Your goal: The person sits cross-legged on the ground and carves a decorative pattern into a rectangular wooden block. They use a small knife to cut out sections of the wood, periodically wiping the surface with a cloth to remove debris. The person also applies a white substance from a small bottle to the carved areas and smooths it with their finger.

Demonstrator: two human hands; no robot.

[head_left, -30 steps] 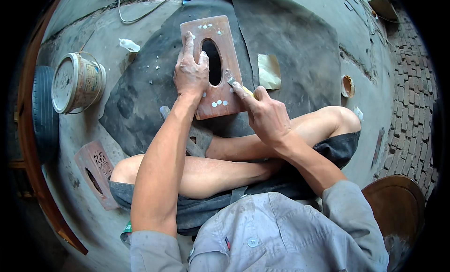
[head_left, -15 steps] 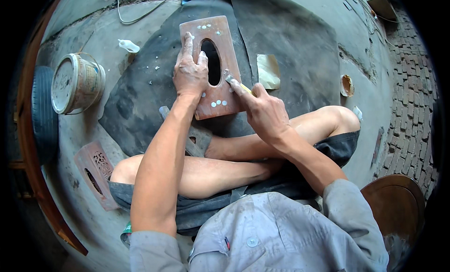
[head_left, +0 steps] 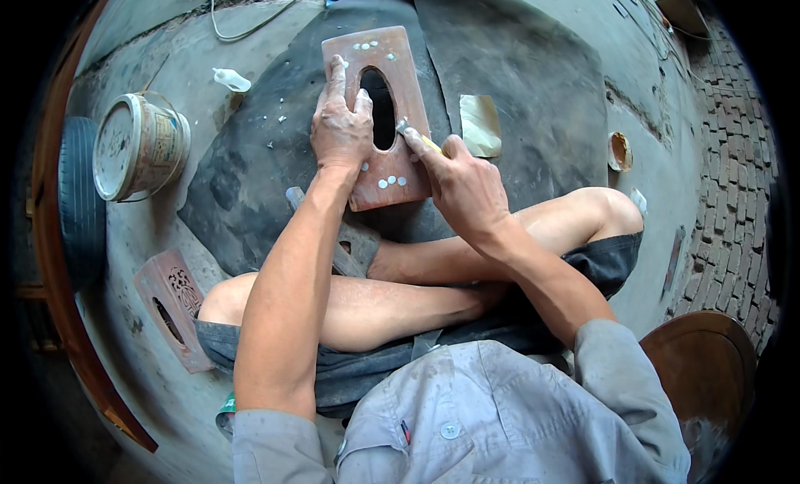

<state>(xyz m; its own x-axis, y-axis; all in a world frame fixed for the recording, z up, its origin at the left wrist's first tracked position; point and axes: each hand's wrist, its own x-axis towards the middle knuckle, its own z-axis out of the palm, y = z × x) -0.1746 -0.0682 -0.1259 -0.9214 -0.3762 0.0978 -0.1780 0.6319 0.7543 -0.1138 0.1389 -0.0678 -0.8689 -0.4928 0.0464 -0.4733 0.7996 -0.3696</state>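
A reddish-brown wooden tissue box [head_left: 400,67] with a long oval opening lies on the dark sheet in front of me. Pale round inlays dot its top near both ends. Across its left side rests my left hand [head_left: 342,130], index finger stretched along the top and thumb by the opening's edge, holding the box. My right hand [head_left: 467,180] is closed around a small yellow-handled tool [head_left: 429,144], its index finger pressed along it. The tool's flat metal tip meets the wood at the opening's right edge; its exact kind is unclear.
A dark rubbery sheet [head_left: 533,67] covers the floor. Yellowish paper [head_left: 480,127] lies right of the box. Leftward are a lidded bucket [head_left: 137,146], a white bottle [head_left: 231,80], a tire [head_left: 79,200] and a carved wooden panel [head_left: 171,313]. A small round container [head_left: 618,152] sits at right.
The tool's tip has shifted slightly up along the opening's right edge, with my right hand moving a little. My left hand keeps its place on the box.
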